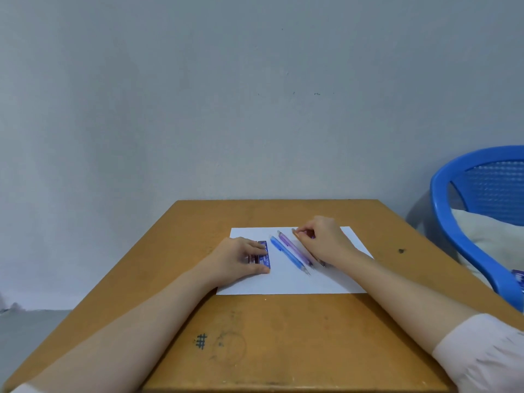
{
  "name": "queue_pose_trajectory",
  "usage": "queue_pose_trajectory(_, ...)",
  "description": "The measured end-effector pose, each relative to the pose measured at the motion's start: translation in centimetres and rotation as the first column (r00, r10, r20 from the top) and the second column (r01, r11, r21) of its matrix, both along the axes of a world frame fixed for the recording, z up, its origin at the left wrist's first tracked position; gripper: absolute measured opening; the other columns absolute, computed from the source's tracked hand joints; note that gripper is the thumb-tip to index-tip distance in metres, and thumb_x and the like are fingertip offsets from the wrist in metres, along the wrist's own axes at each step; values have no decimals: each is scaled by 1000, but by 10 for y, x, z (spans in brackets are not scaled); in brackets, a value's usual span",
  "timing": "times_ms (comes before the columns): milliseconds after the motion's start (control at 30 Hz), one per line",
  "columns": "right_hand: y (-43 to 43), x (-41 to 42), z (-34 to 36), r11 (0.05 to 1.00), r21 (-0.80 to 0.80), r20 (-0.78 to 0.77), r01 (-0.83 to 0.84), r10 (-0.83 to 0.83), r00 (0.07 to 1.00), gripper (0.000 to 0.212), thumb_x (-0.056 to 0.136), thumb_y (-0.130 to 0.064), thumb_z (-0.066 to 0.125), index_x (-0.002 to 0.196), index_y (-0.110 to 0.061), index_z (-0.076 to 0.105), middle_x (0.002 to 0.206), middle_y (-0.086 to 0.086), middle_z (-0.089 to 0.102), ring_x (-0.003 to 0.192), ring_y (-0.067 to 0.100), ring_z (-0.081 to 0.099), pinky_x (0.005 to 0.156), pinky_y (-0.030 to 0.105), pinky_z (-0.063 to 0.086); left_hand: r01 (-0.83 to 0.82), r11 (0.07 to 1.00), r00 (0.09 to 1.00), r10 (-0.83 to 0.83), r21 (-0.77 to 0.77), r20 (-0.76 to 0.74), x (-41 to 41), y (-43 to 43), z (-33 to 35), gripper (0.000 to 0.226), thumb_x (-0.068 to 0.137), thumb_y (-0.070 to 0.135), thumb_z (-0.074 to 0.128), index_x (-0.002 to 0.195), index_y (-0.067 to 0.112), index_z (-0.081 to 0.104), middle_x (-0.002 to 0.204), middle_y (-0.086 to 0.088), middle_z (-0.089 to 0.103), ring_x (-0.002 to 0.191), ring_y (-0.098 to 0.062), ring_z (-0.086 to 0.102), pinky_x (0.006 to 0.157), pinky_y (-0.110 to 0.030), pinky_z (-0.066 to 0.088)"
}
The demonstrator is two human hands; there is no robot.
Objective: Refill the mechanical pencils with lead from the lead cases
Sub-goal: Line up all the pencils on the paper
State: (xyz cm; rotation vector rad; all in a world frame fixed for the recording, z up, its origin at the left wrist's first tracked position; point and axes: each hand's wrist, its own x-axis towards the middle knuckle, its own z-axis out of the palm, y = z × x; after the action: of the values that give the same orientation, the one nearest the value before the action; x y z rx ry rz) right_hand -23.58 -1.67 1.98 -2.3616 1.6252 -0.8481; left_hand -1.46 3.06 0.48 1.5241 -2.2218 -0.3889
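Fingers [257, 246] of the left hand [238, 256] lie straight and together on flat, rectangular blue lead cases [266, 258]. The right hand [323, 239] pinches the far end of a slim tan pencil [295, 232]. A translucent blue pencil [286, 255] and a purple pencil [293, 248] lie parallel between the hands on smooth white paper [283, 283], on a scuffed wooden table [283, 336].

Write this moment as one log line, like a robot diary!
left hand rests on lead cases | right hand pinches brown pencil | blue pencil, purple pencil lie on paper
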Motion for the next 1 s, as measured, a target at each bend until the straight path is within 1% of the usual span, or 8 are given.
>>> queue_pose_trajectory(133, -7, -12, 3, 999, -27, -15, 31, -31, 999, 24, 93, -21, 53, 104, -14, 73, 72, -17, 42, 75, 7, 45, 63, 19, 37, -9, 999, 1000, 10, 38, -18, 10, -5, 2, 48, 77, 43, 74, 121, 26, 65, 135, 11, 55, 122, 2, 46, 96, -12, 31)
queue_pose_trajectory(200, -11, -17, 5, 998, -8, -24, 59, -59, 998, 24, 93, -19, 52, 106, -16, 71, 77, -14, 48, 74, 5, 45, 57, 15, 31, -5, 999, 1000, 6, 39, -12, 15, -6, 4, 48, 77, 40, 75, 121, 23, 66, 133, 11, 57, 121, 5, 45, 92, -6, 30)
queue_pose_trajectory(300, -19, -24, 3, 992, 71, 51, 102, -105, 993, 22, 92, -18, 53, 106, -19, 70, 94, -4, 61, 79, 7, 52, 62, 19, 38, -14, 1000, 1000, 14, 24, -22, 22, -9, 4, 47, 77, 40, 76, 119, 21, 67, 131, 11, 58, 121, 4, 46, 82, 3, 30)
queue_pose_trajectory(500, -25, -40, 7, 965, 191, 225, 178, -220, 949, 19, 91, -11, 56, 103, -17, 70, 108, 2, 66, 93, 12, 58, 73, 25, 46, -29, 998, 998, 25, -59, -66, 7, -6, 1, 38, 82, 41, 70, 113, 21, 70, 126, 9, 60, 114, -2, 53, 91, -15, 37)
queue_pose_trajectory(600, -23, -54, 8, 931, 281, 192, 232, -292, 937, 25, 90, -6, 54, 109, -16, 68, 114, 6, 64, 94, 16, 57, 69, 26, 44, -74, 991, 991, 61, -110, -121, -16, -6, 8, 28, 91, 34, 60, 113, 18, 70, 115, 7, 63, 95, -9, 62, 79, -13, 42)
queue_pose_trajectory(667, -19, -64, 8, 915, 315, 150, 251, -309, 939, 31, 90, -4, 53, 117, -14, 64, 122, 8, 61, 100, 18, 56, 68, 26, 44, -122, 985, 986, 106, -123, -128, -29, -7, 10, 27, 93, 33, 57, 114, 20, 69, 112, 6, 64, 88, -10, 60, 79, -21, 44)
queue_pose_trajectory(833, -20, -83, 7, 899, 320, 162, 298, -362, 918, 41, 88, 3, 51, 125, -13, 59, 132, 9, 56, 120, 24, 51, 92, 31, 45, -169, 980, 985, 171, -103, 10, -51, -13, 4, 34, 94, 34, 55, 124, 21, 61, 115, 1, 60, 91, -10, 51, 79, -21, 41)
queue_pose_trajectory(1000, -18, -82, 4, 886, 378, 139, 270, -342, 929, 37, 90, -7, 57, 126, -13, 59, 127, 10, 58, 105, 20, 59, 84, 31, 52, -183, 983, 983, 184, -31, 23, -68, -25, 11, 43, 89, 36, 64, 126, 15, 60, 118, -5, 62, 99, -17, 59, 84, -27, 49)
